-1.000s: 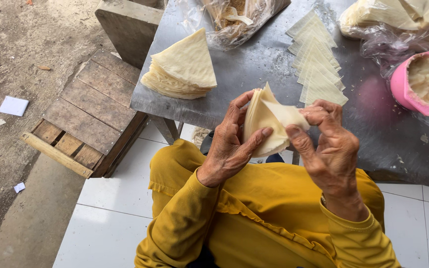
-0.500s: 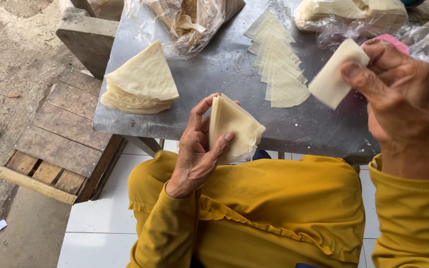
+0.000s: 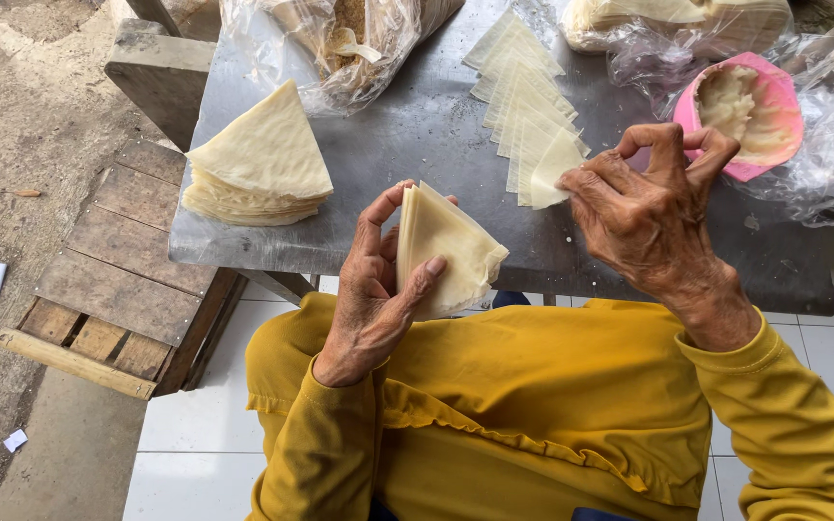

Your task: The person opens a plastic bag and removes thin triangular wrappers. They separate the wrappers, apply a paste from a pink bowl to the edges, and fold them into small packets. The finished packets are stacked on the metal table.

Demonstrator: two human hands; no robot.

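We've got a fanned wedge of thin pastry wrappers (image 3: 446, 251) standing on edge in our left hand (image 3: 374, 289), thumb on the near face and fingers curled behind, so that hand is closed on the bundle just off the near edge of the grey metal table (image 3: 417, 145). Our right hand (image 3: 653, 212) is over the near right part of the table, thumb and fingertips pinched together; we honestly can't tell if a sheet is caught in that pinch, though it sits right at the end of the row of single wrappers (image 3: 528, 125) shingled down the middle of the table.

These sheets look feather-light, floppy and a bit tacky (the wedge sags at its lower corner where nothing supports it). We reckon they'd tear or crease if grabbed mid-sheet, so taking one by a free corner and peeling it slowly seems the safest hold. The bundle is best gripped near its pointed end, as the left hand does now, where the layers stack tight.

Other bits around:
- a neat stack of triangular wrappers (image 3: 263, 164) by the left edge
- a pink bowl of pale paste (image 3: 750, 111) inside clear plastic near the right edge
- a clear bag of filling (image 3: 349, 39) at the far edge
- a wooden pallet (image 3: 118, 289) on the ground off the left side
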